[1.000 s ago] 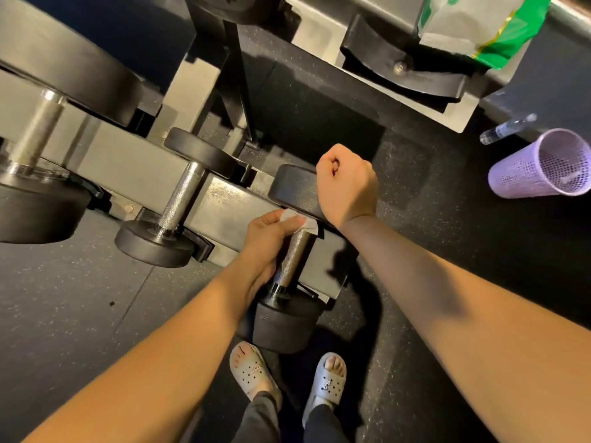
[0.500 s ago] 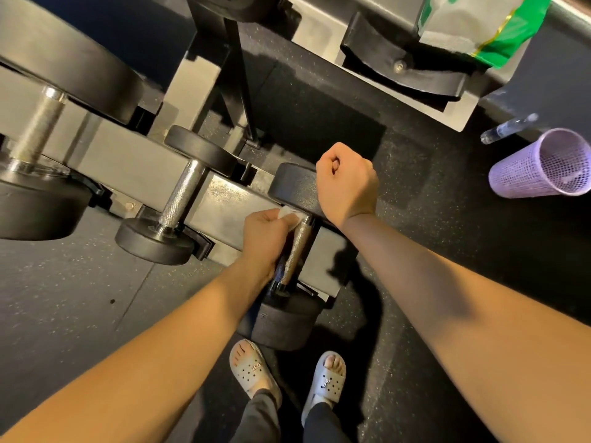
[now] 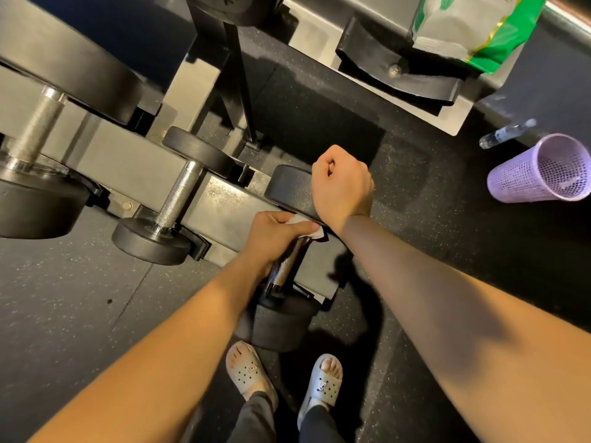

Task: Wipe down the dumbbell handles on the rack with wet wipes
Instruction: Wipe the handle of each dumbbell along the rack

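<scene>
– At the right end of the rack [image 3: 134, 161], what's going on with that last dumbbell [image 3: 278, 327]? can't work out which hand is doing what lol

– ok so the left hand [image 3: 275, 235] is curled round the upper part of the dumbbell handle [image 3: 286, 266], right up by the far head. There's a white wet wipe [image 3: 300, 220] squished between the fingers and the metal, and a bit of it pokes out by the thumb. The lower stretch of the handle is bare and shiny.

– and the other one?

– right hand [image 3: 342, 187] is balled into a fist and sits on the far head of that same dumbbell, just beside the left hand. Nothing showing in it.

– anything else around?

– next cradle to the left has a middle dumbbell [image 3: 179, 193] with its knurled handle uncovered, then there's a much bigger dumbbell [image 3: 35, 129] at the rack's left end. On the floor [image 3: 80, 314], well off to the right, is a purple mesh basket [image 3: 540, 174] with a clear bottle [image 3: 505, 134] just beside it. A green-and-white bag [image 3: 473, 27] is up at the top right. Grey slippers [image 3: 249, 372] are planted right below the dumbbell's near head.
</scene>
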`<control>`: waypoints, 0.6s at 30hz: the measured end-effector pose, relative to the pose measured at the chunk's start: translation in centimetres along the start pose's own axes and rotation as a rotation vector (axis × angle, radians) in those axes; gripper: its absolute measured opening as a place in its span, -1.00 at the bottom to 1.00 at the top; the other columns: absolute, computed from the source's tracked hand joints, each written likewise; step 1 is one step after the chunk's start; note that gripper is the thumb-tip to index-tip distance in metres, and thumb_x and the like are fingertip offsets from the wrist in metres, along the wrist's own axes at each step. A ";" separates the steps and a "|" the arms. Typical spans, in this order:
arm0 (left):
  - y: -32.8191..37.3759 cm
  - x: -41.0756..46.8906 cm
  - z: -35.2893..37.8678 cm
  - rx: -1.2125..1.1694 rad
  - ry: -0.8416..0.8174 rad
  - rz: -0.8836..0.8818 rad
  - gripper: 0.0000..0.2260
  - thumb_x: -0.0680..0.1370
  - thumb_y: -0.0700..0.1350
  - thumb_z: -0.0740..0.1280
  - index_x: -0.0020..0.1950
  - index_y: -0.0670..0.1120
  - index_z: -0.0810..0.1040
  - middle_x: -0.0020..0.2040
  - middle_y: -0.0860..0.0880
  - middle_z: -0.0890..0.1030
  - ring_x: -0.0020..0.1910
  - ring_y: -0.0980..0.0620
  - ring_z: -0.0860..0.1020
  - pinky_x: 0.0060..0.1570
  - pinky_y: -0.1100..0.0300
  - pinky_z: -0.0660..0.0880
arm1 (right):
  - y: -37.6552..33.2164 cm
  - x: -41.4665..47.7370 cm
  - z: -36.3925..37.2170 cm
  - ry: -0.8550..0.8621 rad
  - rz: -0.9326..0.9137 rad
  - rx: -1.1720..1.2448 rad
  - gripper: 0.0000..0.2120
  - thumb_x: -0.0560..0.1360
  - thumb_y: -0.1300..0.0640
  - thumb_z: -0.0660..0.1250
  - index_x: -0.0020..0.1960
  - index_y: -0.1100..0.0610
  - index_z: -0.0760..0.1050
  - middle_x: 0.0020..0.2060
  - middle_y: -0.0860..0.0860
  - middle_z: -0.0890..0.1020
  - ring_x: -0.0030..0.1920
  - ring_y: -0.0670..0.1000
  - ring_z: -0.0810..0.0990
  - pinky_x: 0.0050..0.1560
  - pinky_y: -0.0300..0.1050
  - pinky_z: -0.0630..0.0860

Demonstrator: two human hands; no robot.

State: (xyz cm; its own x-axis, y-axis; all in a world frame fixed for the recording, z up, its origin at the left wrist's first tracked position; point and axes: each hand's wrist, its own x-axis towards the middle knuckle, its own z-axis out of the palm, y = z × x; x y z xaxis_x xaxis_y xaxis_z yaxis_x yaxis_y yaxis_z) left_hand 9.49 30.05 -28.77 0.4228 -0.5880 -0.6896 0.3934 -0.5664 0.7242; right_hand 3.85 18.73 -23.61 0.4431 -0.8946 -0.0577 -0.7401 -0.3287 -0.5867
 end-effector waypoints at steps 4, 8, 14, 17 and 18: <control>0.0 1.1 -2.7 -0.146 -0.241 -0.150 -0.74 0.46 -0.14 0.54 0.08 -0.27 0.71 -0.02 -0.19 0.74 -0.08 -0.04 0.69 0.05 0.13 0.62 | -0.1 0.0 0.1 0.014 -0.011 0.001 -0.78 0.61 0.12 0.17 -0.13 0.12 0.52 -0.34 0.09 0.59 -0.29 0.10 0.59 -0.13 0.04 0.56; -0.9 1.2 -2.9 -0.442 -0.257 -0.361 -0.81 0.65 -0.19 0.31 0.08 -0.30 0.62 -0.06 -0.26 0.70 -0.15 -0.10 0.70 -0.11 0.10 0.68 | -0.1 0.1 -0.1 0.000 0.001 -0.010 -0.77 0.62 0.13 0.16 -0.15 0.11 0.51 -0.35 0.09 0.59 -0.30 0.11 0.59 -0.13 0.01 0.54; -0.3 0.9 -2.5 -0.010 0.033 -0.217 -0.88 0.60 -0.27 0.40 -0.13 -0.27 0.64 -0.24 -0.19 0.67 -0.35 0.02 0.63 -0.34 0.17 0.59 | 0.0 0.1 -0.1 -0.010 0.009 -0.003 -0.77 0.63 0.14 0.16 -0.14 0.14 0.52 -0.34 0.12 0.59 -0.38 0.05 0.48 -0.15 -0.05 0.49; -0.1 -0.1 -3.5 0.041 0.140 -0.071 -0.85 0.57 -0.22 0.46 0.00 -0.32 0.63 -0.27 -0.20 0.65 -0.45 0.07 0.59 -0.43 0.21 0.54 | 0.0 0.1 -0.2 -0.022 0.017 0.000 -0.78 0.63 0.13 0.17 -0.12 0.13 0.52 -0.33 0.11 0.60 -0.37 -0.02 0.46 -0.19 -0.09 0.44; 0.1 -0.4 -4.0 -0.139 0.121 -0.096 -0.81 0.56 -0.21 0.47 0.11 -0.29 0.61 -0.14 -0.22 0.68 -0.35 0.05 0.65 -0.37 0.21 0.59 | 0.1 0.1 -0.2 -0.024 0.017 0.001 -0.78 0.63 0.13 0.17 -0.12 0.12 0.52 -0.32 0.10 0.60 -0.37 0.00 0.48 -0.20 -0.09 0.45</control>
State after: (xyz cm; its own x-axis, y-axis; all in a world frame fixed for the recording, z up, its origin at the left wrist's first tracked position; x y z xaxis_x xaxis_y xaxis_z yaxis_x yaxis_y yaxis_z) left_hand 12.60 32.55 -28.36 0.4693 -0.4568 -0.7557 0.5423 -0.5264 0.6549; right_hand 3.78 18.55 -23.52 0.4425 -0.8926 -0.0866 -0.7469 -0.3134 -0.5865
